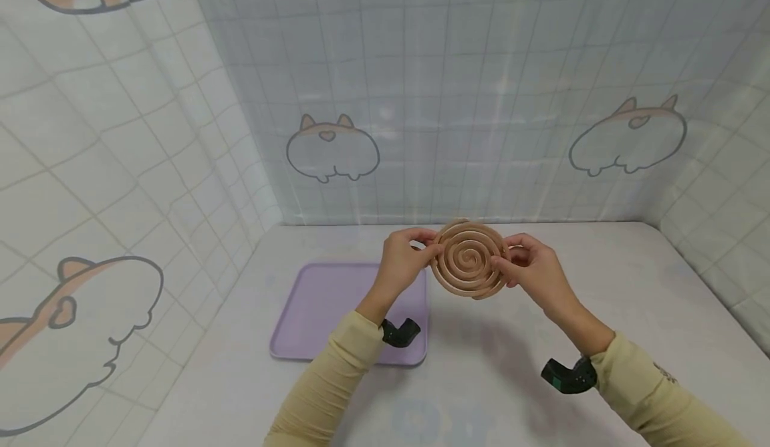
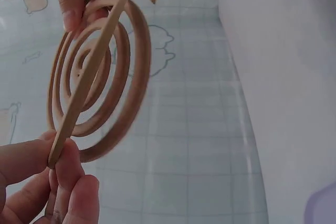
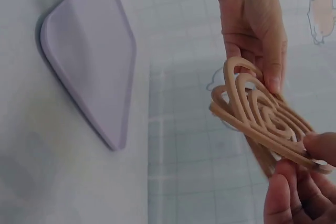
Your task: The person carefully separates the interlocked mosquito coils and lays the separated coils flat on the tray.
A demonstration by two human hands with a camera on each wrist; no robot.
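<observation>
Both hands hold up a light-brown wooden spiral trivet (image 1: 469,258) above the white table, its coiled face toward the head camera. At its left edge, the left hand (image 1: 398,261) pinches the rim between thumb and fingers. The right hand (image 1: 537,274) grips the opposite edge, thumb across the front. Seen nearly edge-on in the left wrist view, the trivet (image 2: 139,69) shows a straight bar across its rings, which stand apart from one another. The right wrist view shows the coils of the trivet (image 3: 236,120) spread out of one plane between the two hands.
A purple rectangular tray (image 1: 337,313) lies on the white table (image 1: 601,286), left of the trivet and partly behind the left forearm. Tiled-pattern sheets with cartoon animals enclose the back and sides. A black device (image 1: 568,375) sits at the right wrist, another (image 1: 401,333) at the left.
</observation>
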